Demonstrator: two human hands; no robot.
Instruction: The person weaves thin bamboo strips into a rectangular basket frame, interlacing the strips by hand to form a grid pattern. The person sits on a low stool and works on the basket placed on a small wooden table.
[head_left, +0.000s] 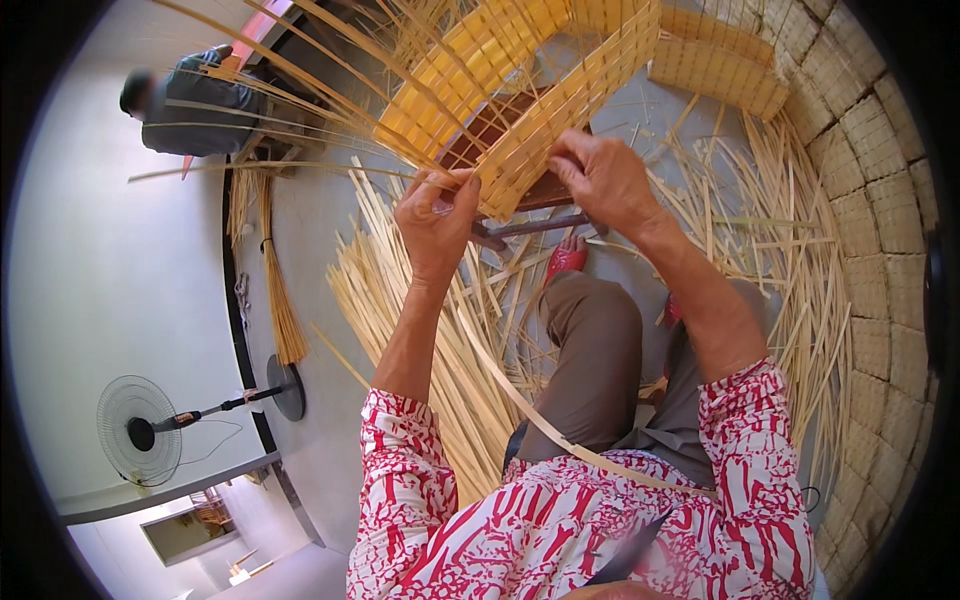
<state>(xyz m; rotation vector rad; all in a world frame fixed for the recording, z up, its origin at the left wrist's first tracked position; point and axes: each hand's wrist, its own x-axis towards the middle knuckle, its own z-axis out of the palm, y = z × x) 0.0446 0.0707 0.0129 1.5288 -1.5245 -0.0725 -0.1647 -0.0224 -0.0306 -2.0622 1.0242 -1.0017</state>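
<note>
In front of me stands a partly woven basket [560, 118] of yellow, flat, bamboo-like strips, tilted over a dark brown wooden stool [545, 226]. Long unwoven strips [345, 95] fan out from it toward the upper left. My left hand [436, 222] is closed, thumb and fingers pinching the basket's near left corner where strips come together. Close to the outer face of the same wall, my right hand [606, 183] has its fingers curled and pressed together; whatever lies between them is hidden. A long pale strip [530, 415] curves across my lap.
Loose strips lie in a thick pile [430, 350] at left and scattered [790, 270] at right. Stacked woven baskets [870, 210] line the right side. A broom [281, 300], a standing fan [140, 432] and a seated person [205, 108] are at left.
</note>
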